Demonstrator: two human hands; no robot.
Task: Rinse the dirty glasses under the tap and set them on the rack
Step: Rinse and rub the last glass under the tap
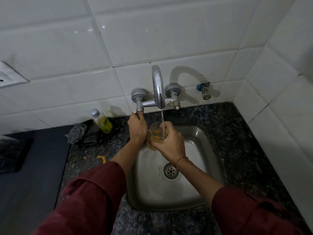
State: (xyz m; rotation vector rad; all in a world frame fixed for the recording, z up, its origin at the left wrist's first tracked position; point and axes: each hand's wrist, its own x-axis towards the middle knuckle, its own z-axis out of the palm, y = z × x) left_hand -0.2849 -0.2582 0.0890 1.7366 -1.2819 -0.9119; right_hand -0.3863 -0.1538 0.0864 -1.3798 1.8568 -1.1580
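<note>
Here the glass (pixel 156 133) is gripped by the right hand (pixel 169 143) under the tap (pixel 158 87), over the sink's (pixel 208 192) far edge; the left hand (pixel 137 128) is closed on the left tap handle (pixel 139 110).

A soap bottle (pixel 101 120) stands by a scrubber (pixel 77 133) on the dark counter (pixel 237 141). Orange peels (pixel 101 158) lie nearer. A spare valve (pixel 205 89) juts from the tiles (pixel 152 31).
</note>
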